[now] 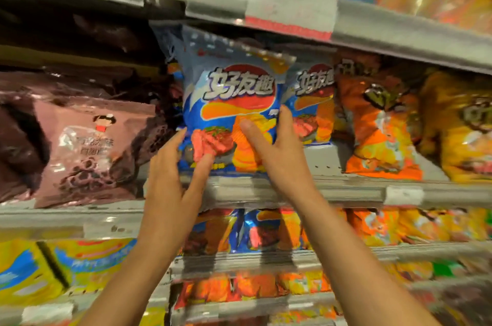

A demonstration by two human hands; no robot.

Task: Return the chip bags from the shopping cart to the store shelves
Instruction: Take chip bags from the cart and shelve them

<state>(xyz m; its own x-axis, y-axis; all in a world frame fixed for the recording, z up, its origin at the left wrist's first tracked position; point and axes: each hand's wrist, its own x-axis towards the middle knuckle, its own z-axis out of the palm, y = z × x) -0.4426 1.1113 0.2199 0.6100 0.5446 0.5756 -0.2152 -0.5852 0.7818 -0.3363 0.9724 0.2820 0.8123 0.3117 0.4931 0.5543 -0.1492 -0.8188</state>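
Note:
A blue chip bag (229,96) with a red logo stands upright at the front of the middle shelf (346,191). My left hand (173,176) holds its lower left edge, thumb on the front and fingers round the side. My right hand (277,155) grips its lower right side, thumb across the front and fingers behind. A second, matching blue bag (314,104) stands just behind and to the right on the same shelf.
Orange chip bags (380,128) fill the shelf to the right and pink-brown bags (85,150) lie to the left. The upper shelf edge (290,6) with a price label hangs just above the bag. Lower shelves hold more blue, orange and yellow bags (261,232).

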